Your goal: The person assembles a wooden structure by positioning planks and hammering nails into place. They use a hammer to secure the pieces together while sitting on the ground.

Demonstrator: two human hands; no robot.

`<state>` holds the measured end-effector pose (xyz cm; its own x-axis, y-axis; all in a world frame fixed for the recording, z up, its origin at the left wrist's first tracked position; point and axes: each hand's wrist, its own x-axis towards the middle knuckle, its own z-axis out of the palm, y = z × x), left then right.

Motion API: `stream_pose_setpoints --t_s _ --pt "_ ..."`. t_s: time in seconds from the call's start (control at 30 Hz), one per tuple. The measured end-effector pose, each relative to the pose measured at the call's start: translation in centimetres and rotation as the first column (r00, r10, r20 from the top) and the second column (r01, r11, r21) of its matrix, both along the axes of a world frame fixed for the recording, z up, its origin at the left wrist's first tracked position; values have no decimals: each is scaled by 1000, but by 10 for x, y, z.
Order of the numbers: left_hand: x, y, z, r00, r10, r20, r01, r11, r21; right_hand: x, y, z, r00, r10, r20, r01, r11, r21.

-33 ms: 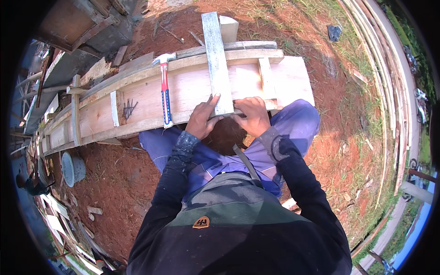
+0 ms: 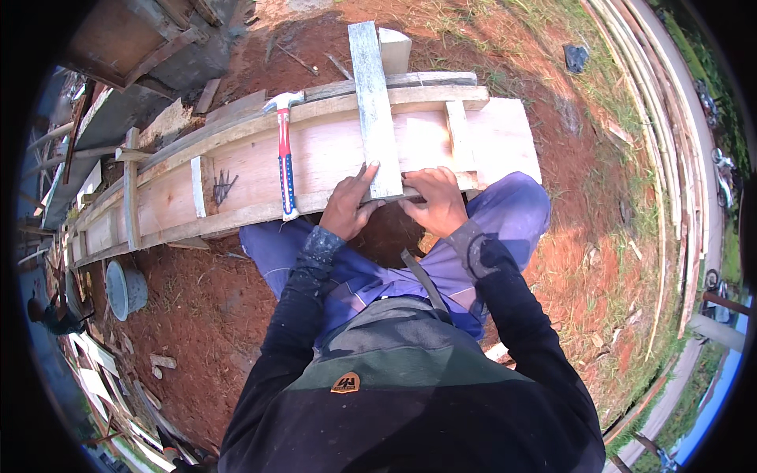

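Note:
A grey, weathered wooden board [image 2: 374, 110] lies crosswise over a long plywood panel [image 2: 327, 158] framed with timber strips. My left hand [image 2: 348, 206] is closed at the board's near end, one finger against its left edge. My right hand [image 2: 438, 202] is just right of that end, fingers bent over the near timber rail [image 2: 315, 202] of the panel and thumb on its near side. Left of the board, a claw hammer [image 2: 285, 154] with a red and blue handle rests across the frame, head away from me. Several loose nails [image 2: 224, 186] lie on the panel farther left.
The panel spans my bent knees. A round pale tub [image 2: 126, 290] sits on the red soil at left. Long poles [image 2: 670, 158] run along the right side. A concrete structure [image 2: 177, 67] stands at the back left. A person [image 2: 57, 317] is at the far left.

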<state>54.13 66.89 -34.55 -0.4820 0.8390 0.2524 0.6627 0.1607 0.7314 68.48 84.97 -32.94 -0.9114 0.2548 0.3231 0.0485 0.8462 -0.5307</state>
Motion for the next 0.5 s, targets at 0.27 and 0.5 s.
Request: stream_pose_setpoints --t_s 0.27,0.5 --pt "-5 -2 -3 998 -14 -63 18 998 57 -25 -14 7 974 -166 154 198 955 -219" --pt "4 -30 25 943 320 -91 -313 946 88 -20 -13 -9 977 -174 124 200 949 -244"
